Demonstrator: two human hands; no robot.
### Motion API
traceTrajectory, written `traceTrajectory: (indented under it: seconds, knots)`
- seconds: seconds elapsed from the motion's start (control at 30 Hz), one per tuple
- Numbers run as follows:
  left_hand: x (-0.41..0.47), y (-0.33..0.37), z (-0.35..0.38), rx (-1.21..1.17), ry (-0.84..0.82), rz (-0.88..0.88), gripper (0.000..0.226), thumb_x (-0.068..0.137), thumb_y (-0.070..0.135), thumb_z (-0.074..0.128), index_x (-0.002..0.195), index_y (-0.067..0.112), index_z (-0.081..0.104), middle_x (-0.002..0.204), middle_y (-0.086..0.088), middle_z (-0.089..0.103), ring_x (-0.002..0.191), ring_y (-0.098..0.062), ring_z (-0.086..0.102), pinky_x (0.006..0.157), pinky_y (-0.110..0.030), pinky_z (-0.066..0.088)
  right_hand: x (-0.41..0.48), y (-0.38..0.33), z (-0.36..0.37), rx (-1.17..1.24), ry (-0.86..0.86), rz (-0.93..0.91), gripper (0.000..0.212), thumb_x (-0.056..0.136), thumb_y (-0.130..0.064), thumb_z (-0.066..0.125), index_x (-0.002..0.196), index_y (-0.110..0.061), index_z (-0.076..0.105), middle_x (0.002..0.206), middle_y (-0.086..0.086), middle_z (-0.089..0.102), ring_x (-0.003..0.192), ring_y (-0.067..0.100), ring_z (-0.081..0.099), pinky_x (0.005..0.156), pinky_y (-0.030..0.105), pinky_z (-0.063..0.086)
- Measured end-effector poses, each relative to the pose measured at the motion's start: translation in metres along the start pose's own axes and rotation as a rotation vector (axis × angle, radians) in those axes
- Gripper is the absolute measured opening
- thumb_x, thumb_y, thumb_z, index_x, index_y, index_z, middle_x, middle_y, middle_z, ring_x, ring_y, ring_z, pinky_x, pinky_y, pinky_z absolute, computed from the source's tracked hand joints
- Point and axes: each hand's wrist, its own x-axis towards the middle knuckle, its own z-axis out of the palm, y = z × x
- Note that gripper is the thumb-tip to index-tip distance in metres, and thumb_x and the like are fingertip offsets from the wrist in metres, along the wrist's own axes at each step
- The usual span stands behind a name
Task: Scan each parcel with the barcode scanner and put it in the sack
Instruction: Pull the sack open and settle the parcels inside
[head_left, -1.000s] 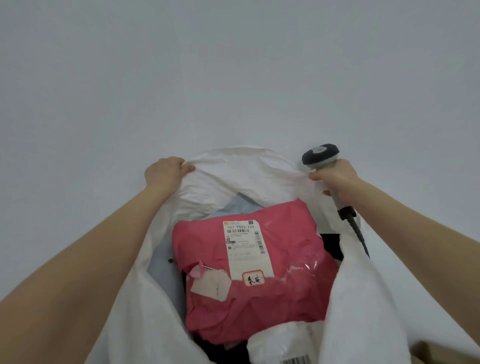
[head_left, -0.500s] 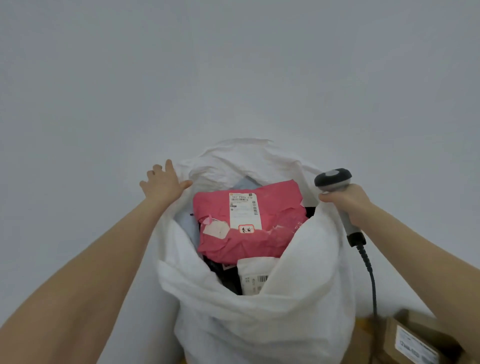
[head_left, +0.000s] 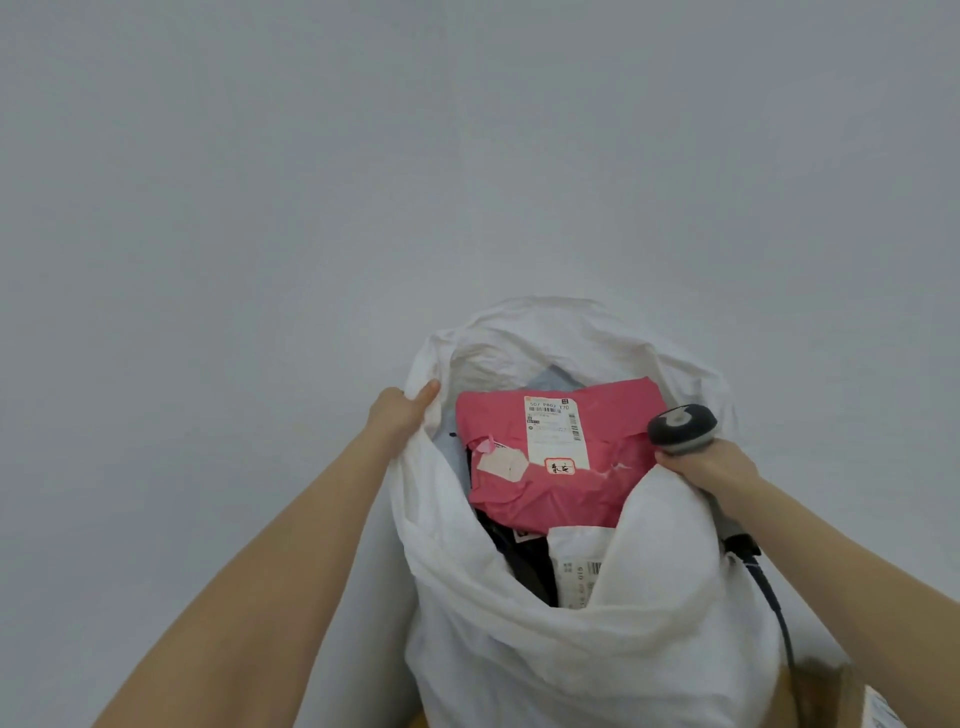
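Left grip (head_left: 400, 415) is clamped on the left rim of the sack (head_left: 571, 665), thumb inside, and right grip (head_left: 711, 465) is wrapped round the scanner (head_left: 681, 423) handle, against the right rim. Between them the pink parcel (head_left: 587, 483) lies flat in the sack's mouth, label up, long axis running from grip to grip, with a white parcel (head_left: 576, 566) just nearer me. I judge the next pick is the box (head_left: 831, 686) low on the right — nearer my right grip, which is occupied.
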Motion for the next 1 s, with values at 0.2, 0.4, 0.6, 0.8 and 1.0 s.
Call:
traceTrajectory:
  seconds: [0.2,0.4,0.6,0.8,1.0]
  knots:
    - [0.020,-0.006,0.011,-0.218,0.044,-0.008,0.044,0.093,0.029,0.063,0.112,-0.011,0.061,0.105,-0.024,0.064,0.099,-0.037,0.063,0.079,-0.039,0.049,0.002,-0.001,0.019,0.039,0.008,0.183,0.026,0.083,-0.015,0.067,0.104,-0.001,0.061,0.096,0.015,0.063,0.093,0.034,0.062,0.080,0.037,0.051]
    - [0.071,0.065,-0.051,-0.440,0.251,0.084,0.059,0.093,0.028,0.063,0.134,-0.011,0.046,0.131,-0.024,0.056,0.115,-0.031,0.059,0.095,-0.033,0.047,0.023,-0.078,0.001,0.289,0.221,-0.055,0.020,0.080,-0.001,0.061,0.099,0.002,0.064,0.094,0.020,0.066,0.087,0.034,0.063,0.077,0.039,0.052]
    - [0.092,0.041,-0.059,-0.448,0.324,0.022,0.060,0.094,0.031,0.060,0.137,-0.007,0.044,0.136,-0.022,0.053,0.121,-0.033,0.055,0.103,-0.038,0.044,0.021,-0.102,-0.009,0.454,0.260,-0.115,0.020,0.077,0.005,0.058,0.095,-0.004,0.062,0.083,0.013,0.059,0.078,0.030,0.058,0.069,0.034,0.048]
    - [0.101,0.066,-0.069,-0.404,0.372,0.106,0.062,0.094,0.033,0.061,0.141,-0.002,0.042,0.142,-0.019,0.048,0.128,-0.031,0.049,0.107,-0.034,0.039,0.021,-0.115,-0.031,0.512,0.353,-0.191,0.016,0.076,0.004,0.060,0.074,-0.010,0.052,0.069,0.006,0.051,0.072,0.026,0.054,0.066,0.034,0.046]
    - [0.083,0.045,-0.053,0.092,0.265,0.097,0.069,0.092,0.044,0.059,0.132,-0.011,0.046,0.136,-0.028,0.051,0.124,-0.041,0.050,0.102,-0.041,0.041,0.011,-0.079,-0.032,0.395,0.282,-0.121,0.025,0.076,0.005,0.058,0.099,-0.001,0.065,0.092,0.017,0.065,0.087,0.033,0.062,0.079,0.039,0.054]
